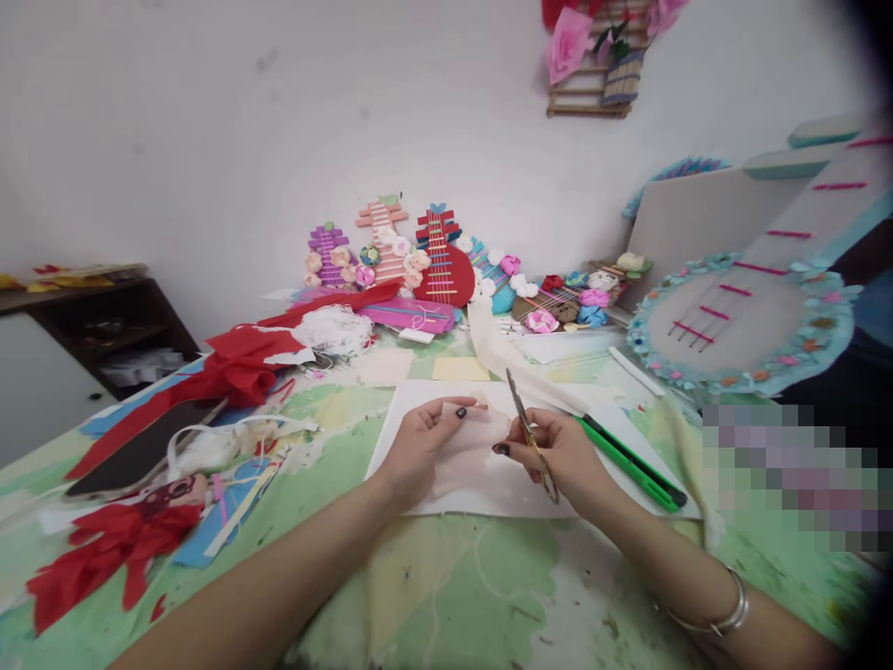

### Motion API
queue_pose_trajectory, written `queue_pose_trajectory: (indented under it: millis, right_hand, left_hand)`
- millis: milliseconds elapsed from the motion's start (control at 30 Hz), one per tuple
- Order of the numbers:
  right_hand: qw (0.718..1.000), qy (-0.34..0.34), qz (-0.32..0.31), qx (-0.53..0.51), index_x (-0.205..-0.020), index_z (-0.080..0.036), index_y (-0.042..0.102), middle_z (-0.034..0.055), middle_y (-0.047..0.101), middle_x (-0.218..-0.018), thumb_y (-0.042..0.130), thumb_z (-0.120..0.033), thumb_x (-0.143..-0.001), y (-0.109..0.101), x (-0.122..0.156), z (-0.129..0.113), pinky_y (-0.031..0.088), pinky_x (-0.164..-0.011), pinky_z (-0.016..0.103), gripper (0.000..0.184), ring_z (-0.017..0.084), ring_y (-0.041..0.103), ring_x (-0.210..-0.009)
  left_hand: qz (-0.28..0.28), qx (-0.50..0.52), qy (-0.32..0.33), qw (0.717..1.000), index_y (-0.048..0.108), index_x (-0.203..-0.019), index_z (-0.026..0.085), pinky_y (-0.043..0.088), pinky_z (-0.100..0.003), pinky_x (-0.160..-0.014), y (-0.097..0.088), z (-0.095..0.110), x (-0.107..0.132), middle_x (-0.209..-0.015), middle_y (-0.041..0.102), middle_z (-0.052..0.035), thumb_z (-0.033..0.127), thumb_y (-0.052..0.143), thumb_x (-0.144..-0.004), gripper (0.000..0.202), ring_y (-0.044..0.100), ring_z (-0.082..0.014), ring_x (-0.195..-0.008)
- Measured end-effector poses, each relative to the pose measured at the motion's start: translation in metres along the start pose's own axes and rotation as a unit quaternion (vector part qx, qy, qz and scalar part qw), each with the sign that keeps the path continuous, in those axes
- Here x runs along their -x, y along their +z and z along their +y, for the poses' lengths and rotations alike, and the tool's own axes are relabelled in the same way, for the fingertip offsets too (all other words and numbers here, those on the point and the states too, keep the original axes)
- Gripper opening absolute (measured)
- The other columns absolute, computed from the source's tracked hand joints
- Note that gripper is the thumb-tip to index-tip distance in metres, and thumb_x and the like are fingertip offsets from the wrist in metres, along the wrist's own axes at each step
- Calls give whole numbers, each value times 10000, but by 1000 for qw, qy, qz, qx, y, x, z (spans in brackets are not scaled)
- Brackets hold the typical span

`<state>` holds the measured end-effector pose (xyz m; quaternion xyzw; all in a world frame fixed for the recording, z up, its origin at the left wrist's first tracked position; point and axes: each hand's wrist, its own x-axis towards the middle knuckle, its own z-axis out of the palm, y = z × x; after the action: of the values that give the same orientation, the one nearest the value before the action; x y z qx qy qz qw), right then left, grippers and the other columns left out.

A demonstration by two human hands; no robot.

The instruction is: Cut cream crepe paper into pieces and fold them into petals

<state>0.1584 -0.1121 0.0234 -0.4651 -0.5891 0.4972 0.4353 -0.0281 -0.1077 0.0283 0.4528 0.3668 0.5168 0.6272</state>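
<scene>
Above a white sheet (387, 447), my left hand (419, 456) is closed on a thin, pale pinkish piece that looks like crepe paper (467, 461). The thumb, with its dark nail, presses on the piece's upper left part. A pair of scissors (520, 400) rests in my closed right hand (558, 456), blades pointing up and away, gold-coloured handles low near the palm. The right thumb and fingertips are at the paper's right edge; whether they pinch it is hard to tell. Right of that hand lies a green utility knife (632, 462) on the sheet.
A long cream strip (499, 349) runs behind my hands. At the left lie red cloth-like pieces (237, 363), a phone (143, 447) and white cord (209, 447). Decorated instrument models (439, 270) line the wall, and a larger blue-trimmed one (732, 316) stands at the right.
</scene>
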Motion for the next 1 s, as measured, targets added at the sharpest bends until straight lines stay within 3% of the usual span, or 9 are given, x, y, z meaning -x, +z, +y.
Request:
queue_pose_trajectory:
  millis: [133, 300, 367, 467, 533, 633, 767, 900, 1000]
  right_hand:
    - [1000, 6, 15, 13, -702, -176, 540, -76, 472, -417, 715, -286, -657, -1, -1, -1, 297, -385, 176, 212, 70, 406, -377]
    - [999, 14, 11, 38, -699, -173, 537, -73, 468, -404, 687, -309, -690, -1, -2, 0, 300, -375, 175, 202, 73, 402, -366]
    - [999, 14, 16, 46, -702, -173, 540, -72, 468, -406, 682, -319, -692, -2, -3, 1, 297, -373, 178, 204, 77, 405, -367]
    - [999, 14, 20, 47, -707, -172, 548, -55, 520, -466, 673, -321, -689, -3, -4, 2, 304, -380, 185, 195, 74, 412, -374]
    - [999, 18, 21, 46, -703, -173, 547, -46, 543, -497, 669, -327, -684, -3, -3, 1, 307, -382, 190, 197, 74, 418, -378]
    - [998, 30, 8, 55, -690, -178, 539, -58, 511, -457, 666, -330, -683, -2, -3, -1, 307, -382, 194, 198, 83, 424, -376]
    - [996, 38, -30, 71, -685, -179, 541, -71, 483, -426, 661, -309, -695, 2, -2, 1, 314, -403, 201, 178, 81, 422, -367]
    - [995, 28, -55, 73, -684, -177, 548, -71, 484, -438, 659, -302, -699, 3, -2, 3, 326, -425, 207, 167, 84, 440, -379]
    - [994, 33, -55, 84, -690, -178, 550, -69, 485, -427, 652, -307, -709, 2, -1, 0, 316, -419, 205, 165, 84, 429, -376]
  left_hand:
    - [40, -165, 37, 985, 640, -991, 143, 504, -273, -591, -14, -9, -19, -872, 715, -98, 429, 677, -715, 400, 650, -183, -667]
    - [95, -275, 95, 952, 649, -926, 128, 503, -300, -591, -39, -16, -66, -755, 708, -94, 333, 633, -718, 292, 654, -210, -646]
    - [108, -321, 130, 932, 656, -907, 140, 508, -330, -733, -51, -11, -87, -857, 711, -108, 280, 643, -691, 258, 664, -235, -803]
    - [119, -403, 175, 890, 660, -953, 171, 403, -377, -958, -74, 6, -110, -1097, 661, -111, 213, 599, -699, 264, 581, -262, -1057]
    - [105, -465, 179, 861, 676, -910, 177, 354, -398, -999, -94, 20, -119, -1084, 666, -105, 153, 571, -678, 256, 550, -281, -1094]
    - [27, -557, 151, 816, 693, -802, 186, 396, -368, -943, -123, 39, -121, -968, 699, -82, 111, 613, -603, 227, 594, -283, -994]
    - [-50, -652, 114, 748, 682, -802, 188, 434, -335, -865, -147, 47, -116, -933, 688, -80, 175, 642, -671, 137, 594, -263, -967]
    - [-78, -707, 83, 698, 615, -1036, 158, 480, -380, -840, -157, 43, -116, -1088, 613, -94, 281, 580, -856, 221, 585, -219, -972]
    - [-80, -717, 67, 689, 533, -1171, 158, 507, -412, -826, -160, 44, -118, -1174, 555, -94, 314, 525, -906, 307, 582, -205, -982]
